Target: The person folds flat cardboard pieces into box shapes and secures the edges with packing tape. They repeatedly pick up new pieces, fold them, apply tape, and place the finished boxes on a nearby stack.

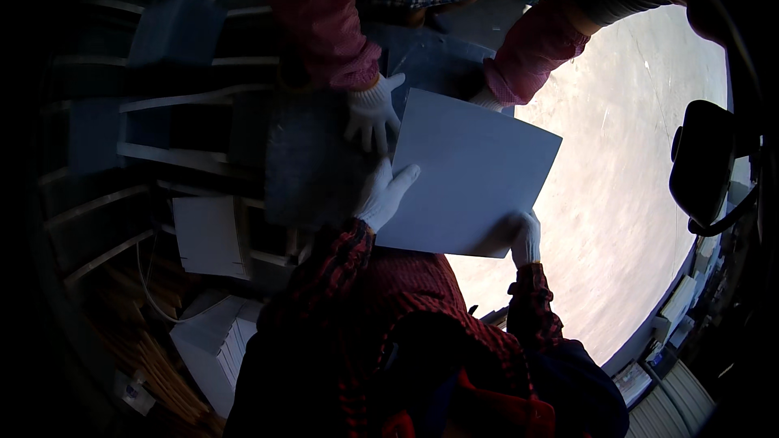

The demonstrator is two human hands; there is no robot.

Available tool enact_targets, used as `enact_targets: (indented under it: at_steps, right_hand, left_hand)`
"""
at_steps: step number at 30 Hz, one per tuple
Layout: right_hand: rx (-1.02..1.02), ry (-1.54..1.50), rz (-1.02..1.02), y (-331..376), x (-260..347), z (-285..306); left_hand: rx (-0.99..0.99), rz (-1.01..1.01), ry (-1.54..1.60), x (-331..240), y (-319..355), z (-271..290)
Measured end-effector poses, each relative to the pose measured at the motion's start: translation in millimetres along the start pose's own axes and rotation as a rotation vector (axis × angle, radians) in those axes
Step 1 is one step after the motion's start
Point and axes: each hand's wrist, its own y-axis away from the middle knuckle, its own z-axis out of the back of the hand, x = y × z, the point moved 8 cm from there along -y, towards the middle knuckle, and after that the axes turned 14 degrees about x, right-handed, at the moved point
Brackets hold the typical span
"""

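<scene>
A flat, pale grey square panel point(475, 174) lies tilted in front of me, above a dark worktop point(304, 170). Its material is hard to tell in the dim light. My left hand point(385, 195), in a white glove, grips the left edge with the thumb over the top face. At the near right corner my gloved right hand point(525, 238) holds the edge, its fingers partly hidden. Across from me, a co-worker's gloved hand point(375, 116) is spread beside the panel's left edge. The co-worker's other hand point(487, 99) is at the far edge, mostly hidden by the panel.
Slatted racks point(178, 158) stand on the left, with a white sheet point(209, 235) by them. Below sits a stack of white panels point(219, 349) near brown boards point(154, 357). Bright floor point(633, 178) spreads to the right. More stacked panels point(673, 405) are at lower right.
</scene>
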Motion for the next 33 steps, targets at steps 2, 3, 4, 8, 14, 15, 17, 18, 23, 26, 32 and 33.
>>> enact_targets:
  at_steps: [2, 3, 4, 8, 14, 15, 17, 18, 23, 26, 32, 33]
  right_hand:
    - [-0.01, -0.01, 0.003, -7.9, -3.9, 7.0]
    - [-0.028, -0.071, -0.021, -11.1, -10.3, 9.9]
    - [-0.044, -0.134, -0.048, -13.0, -12.8, 8.7]
    - [-0.053, 0.141, 0.056, -25.9, 3.8, 2.8]
    - [0.062, 0.001, 0.023, -69.9, 9.8, -3.6]
    - [0.028, 0.003, 0.044, -77.5, 14.3, -5.1]
    - [-0.04, 0.014, 0.089, -91.9, 28.0, -11.4]
    - [-0.074, 0.019, 0.111, -98.8, 35.1, -14.7]
    - [-0.028, 0.108, 0.046, -135.6, 49.5, -22.2]
    - [-0.032, 0.037, -0.002, -147.5, 42.5, -21.8]
    - [-0.012, 0.152, -0.202, -163.6, 23.9, -9.6]
    - [-0.019, 0.165, -0.215, -165.4, 21.5, -8.9]
  left_hand:
    - [0.017, 0.014, -0.045, 2.7, -13.5, 1.1]
    - [0.027, 0.022, -0.068, 5.1, -20.9, 2.2]
    - [0.034, 0.032, -0.091, 7.8, -27.5, 3.0]
    - [0.03, 0.125, -0.117, 25.5, -48.5, 16.4]
    - [0.026, 0.321, -0.259, 18.6, -70.8, 38.3]
    - [0.01, 0.368, -0.313, 13.5, -72.1, 40.4]
    - [0.02, 0.437, -0.354, 4.6, -76.2, 44.2]
    - [0.028, 0.457, -0.374, 1.7, -80.2, 46.9]
    - [-0.038, 0.498, -0.438, 4.7, -100.3, 58.0]
    - [-0.072, 0.525, -0.451, 6.0, -104.1, 60.4]
    - [-0.005, 0.62, -0.642, -12.3, -106.7, 67.9]
    - [0.014, 0.642, -0.706, -16.5, -107.8, 71.2]
